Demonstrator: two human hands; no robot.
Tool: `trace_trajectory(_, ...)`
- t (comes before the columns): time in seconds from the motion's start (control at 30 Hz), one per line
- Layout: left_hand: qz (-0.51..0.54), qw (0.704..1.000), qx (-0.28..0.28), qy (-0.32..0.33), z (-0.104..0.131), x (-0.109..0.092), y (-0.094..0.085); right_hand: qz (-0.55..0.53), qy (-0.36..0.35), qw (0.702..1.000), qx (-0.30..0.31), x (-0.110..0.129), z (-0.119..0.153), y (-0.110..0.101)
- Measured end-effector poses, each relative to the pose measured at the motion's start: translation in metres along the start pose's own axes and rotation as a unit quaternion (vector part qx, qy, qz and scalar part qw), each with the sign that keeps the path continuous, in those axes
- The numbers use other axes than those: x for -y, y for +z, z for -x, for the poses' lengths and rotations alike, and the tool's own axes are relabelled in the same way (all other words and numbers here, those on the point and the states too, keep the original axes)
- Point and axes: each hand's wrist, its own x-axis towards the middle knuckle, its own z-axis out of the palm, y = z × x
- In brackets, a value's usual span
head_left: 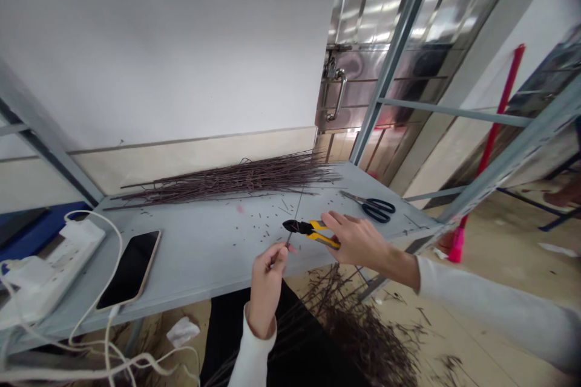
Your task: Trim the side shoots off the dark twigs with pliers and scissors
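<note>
We record, taking the grey metal table as our landmark: no bin or box shows; the tabletop itself carries a long bundle of thin dark wire rods along its far edge, black-handled scissors toward its far right corner, a smartphone face up near its left front with a white cable plugged in, and a white power strip at its left end. Small dark offcuts are scattered over its middle. Below its front edge, more cut rods lie heaped on the floor. Over the front edge, our left hand is raised, forearm upright, thumb and fingertips pinched shut on one thin rod that rises toward the far bundle. Our right hand comes in from the right, fingers wrapped around the yellow handles of the cutting pliers, whose dark jaws meet the rod just above the left fingertips.
</note>
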Motion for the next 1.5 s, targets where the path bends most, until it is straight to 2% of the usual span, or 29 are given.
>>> trace_trajectory(0.1, 0.017, 0.999, -0.010, -0.031, 0.001, -0.001, 0.002, 0.088, 0.001, 0.996, -0.015, -0.001, -0.002, 0.004)
trace_trajectory(0.17, 0.024, 0.999, -0.010, -0.044, 0.001, -0.002, 0.003, 0.076, 0.006, 0.997, -0.003, -0.001, -0.003, 0.006)
trace_trajectory(0.27, 0.029, 0.999, -0.012, -0.041, 0.001, -0.002, 0.003, -0.065, 0.038, 0.996, 0.048, 0.002, -0.004, 0.005)
trace_trajectory(0.37, 0.022, 0.999, -0.021, -0.021, -0.002, -0.001, 0.001, -0.213, 0.061, 0.970, 0.097, 0.005, -0.004, 0.000)
trace_trajectory(0.43, 0.013, 1.000, -0.017, -0.007, -0.004, 0.002, -0.002, -0.312, 0.058, 0.939, 0.133, 0.007, -0.003, -0.003)
trace_trajectory(0.47, 0.009, 1.000, -0.013, 0.000, -0.005, 0.003, -0.003, -0.379, 0.053, 0.911, 0.155, 0.008, -0.002, -0.005)
trace_trajectory(0.5, 0.006, 1.000, -0.008, 0.008, -0.006, 0.004, -0.004, -0.458, 0.048, 0.868, 0.183, 0.009, -0.001, -0.005)
trace_trajectory(0.6, 0.007, 1.000, 0.002, 0.018, -0.007, 0.005, -0.006, -0.655, 0.052, 0.700, 0.279, 0.012, 0.003, -0.005)
trace_trajectory(0.7, 0.015, 1.000, 0.015, 0.009, -0.006, 0.002, -0.006, -0.743, 0.082, 0.545, 0.378, 0.011, 0.005, -0.006)
trace_trajectory(0.73, 0.016, 1.000, 0.022, 0.008, -0.005, 0.001, -0.006, -0.753, 0.090, 0.509, 0.407, 0.009, 0.005, -0.008)
trace_trajectory(0.77, 0.017, 0.999, 0.028, 0.009, -0.005, -0.001, -0.006, -0.754, 0.098, 0.485, 0.432, 0.008, 0.005, -0.010)
trace_trajectory(0.83, 0.019, 0.999, 0.040, 0.015, -0.005, -0.002, -0.006, -0.741, 0.121, 0.470, 0.464, 0.004, 0.005, -0.016)
trace_trajectory(0.93, 0.022, 0.998, 0.055, 0.017, -0.006, -0.001, -0.006, -0.715, 0.146, 0.487, 0.480, 0.000, 0.004, -0.022)
trace_trajectory(1.0, 0.027, 0.997, 0.066, 0.009, -0.006, 0.000, -0.006, -0.705, 0.122, 0.520, 0.467, 0.000, 0.004, -0.022)
trace_trajectory(1.03, 0.032, 0.997, 0.071, 0.004, -0.006, 0.000, -0.005, -0.701, 0.100, 0.546, 0.448, 0.000, 0.004, -0.021)
trace_trajectory(1.1, 0.046, 0.996, 0.081, -0.005, -0.006, 0.001, -0.005, -0.681, 0.052, 0.626, 0.377, 0.000, 0.003, -0.019)
trace_trajectory(1.17, 0.058, 0.995, 0.083, -0.009, -0.005, 0.001, -0.005, -0.616, 0.021, 0.736, 0.281, 0.001, 0.002, -0.016)
trace_trajectory(1.23, 0.067, 0.994, 0.084, -0.012, -0.005, 0.002, -0.005, -0.495, 0.021, 0.847, 0.193, 0.001, 0.000, -0.013)
trace_trajectory(1.3, 0.073, 0.994, 0.082, -0.016, -0.005, 0.002, -0.005, -0.363, 0.030, 0.922, 0.128, 0.001, 0.000, -0.009)
trace_trajectory(1.37, 0.075, 0.993, 0.083, -0.023, -0.006, 0.002, -0.005, -0.270, 0.023, 0.959, 0.078, 0.001, 0.000, -0.004)
trace_trajectory(1.5, 0.072, 0.993, 0.086, -0.037, -0.004, -0.001, -0.006, -0.133, -0.011, 0.991, 0.011, -0.007, 0.001, 0.006)
